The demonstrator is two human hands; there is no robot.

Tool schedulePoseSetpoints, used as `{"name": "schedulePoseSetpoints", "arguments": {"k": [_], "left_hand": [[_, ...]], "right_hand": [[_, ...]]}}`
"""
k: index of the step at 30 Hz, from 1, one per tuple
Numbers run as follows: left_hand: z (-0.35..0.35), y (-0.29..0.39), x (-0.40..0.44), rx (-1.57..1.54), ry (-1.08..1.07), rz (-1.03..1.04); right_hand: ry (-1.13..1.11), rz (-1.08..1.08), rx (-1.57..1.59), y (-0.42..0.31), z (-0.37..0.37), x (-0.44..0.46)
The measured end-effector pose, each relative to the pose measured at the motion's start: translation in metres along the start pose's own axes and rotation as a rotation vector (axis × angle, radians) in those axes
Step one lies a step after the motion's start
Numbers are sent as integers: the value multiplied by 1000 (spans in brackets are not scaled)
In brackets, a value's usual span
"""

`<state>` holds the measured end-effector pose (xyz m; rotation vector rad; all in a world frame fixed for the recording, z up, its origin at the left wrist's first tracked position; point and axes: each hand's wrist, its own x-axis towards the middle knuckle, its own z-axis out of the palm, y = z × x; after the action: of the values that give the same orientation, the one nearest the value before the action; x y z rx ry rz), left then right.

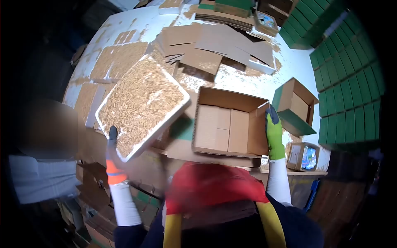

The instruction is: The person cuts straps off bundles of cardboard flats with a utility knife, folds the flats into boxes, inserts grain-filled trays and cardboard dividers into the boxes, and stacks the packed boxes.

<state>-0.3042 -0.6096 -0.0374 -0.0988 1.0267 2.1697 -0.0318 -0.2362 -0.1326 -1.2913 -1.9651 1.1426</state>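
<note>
My left hand, in an orange-cuffed glove with dark fingers, grips the near-left edge of a white tray. Its thumb lies over the rim, while the other fingers are hidden beneath. Loose tan grain-like bits fill the tray, which is turned at an angle. In a green glove with dark fingertips, my right hand holds the right wall of an open cardboard box. The box's inside shows bare cardboard. Tray and box are side by side, the tray's right corner close to the box's left wall.
Flat cardboard pieces lie across the white table. Green boxes are stacked along the right. An open green box and a small box with shiny packets stand nearby. A person is at the left.
</note>
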Motion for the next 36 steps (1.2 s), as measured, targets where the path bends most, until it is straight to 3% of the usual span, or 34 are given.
{"name": "schedulePoseSetpoints", "arguments": {"k": [2, 5, 8, 11, 13, 14, 15, 17, 18, 19, 21, 23, 25, 26, 27, 30, 35, 36], "left_hand": [[15, 4, 1, 201, -199, -7], [37, -4, 22, 75, -318, -293], [85, -32, 12, 720, -433, -62], [122, -52, 20, 895, -230, -195], [100, -64, 46, 930, -288, -230], [118, -69, 43, 1075, -231, -240], [136, -73, 41, 1215, -166, -253], [134, -79, 55, 1180, -189, -213], [136, -83, 64, 1261, -144, -247], [138, -84, 70, 1340, -88, -287], [151, -101, 58, 1363, -161, -184], [148, -115, 63, 1965, -165, -149], [125, -133, 80, 2161, -262, -15], [124, -129, 95, 2032, -369, -185], [120, -131, 103, 2108, -305, -182], [121, -146, 89, 2405, -172, 145], [123, -147, 62, 2188, -240, 403], [116, -144, 67, 2285, -295, 267]], "right_hand": [[16, -14, 3, 8, 5, 1], [-11, 33, 80, 6, 14, 6], [-12, 1, 263, 10, 22, 14], [-20, 1, 393, 13, 26, 14], [10, -18, 552, 28, 37, 16], [37, 18, 298, -1, 27, 6], [37, 27, 301, 6, 28, 7], [-61, -27, 765, 11, 28, 13], [-73, 133, 937, 12, 25, 14], [-82, 140, 939, 5, 22, 12], [-130, 219, 920, -5, 18, 6], [-59, 78, 620, 0, 27, 1], [2, 6, 453, 4, 32, -2], [16, -8, 437, 5, 33, -1], [18, -7, 455, 4, 29, -2], [-75, 176, 796, -11, 20, -5], [64, -12, 611, -23, 21, -15], [-16, 114, 625, -27, 16, -17]]}}
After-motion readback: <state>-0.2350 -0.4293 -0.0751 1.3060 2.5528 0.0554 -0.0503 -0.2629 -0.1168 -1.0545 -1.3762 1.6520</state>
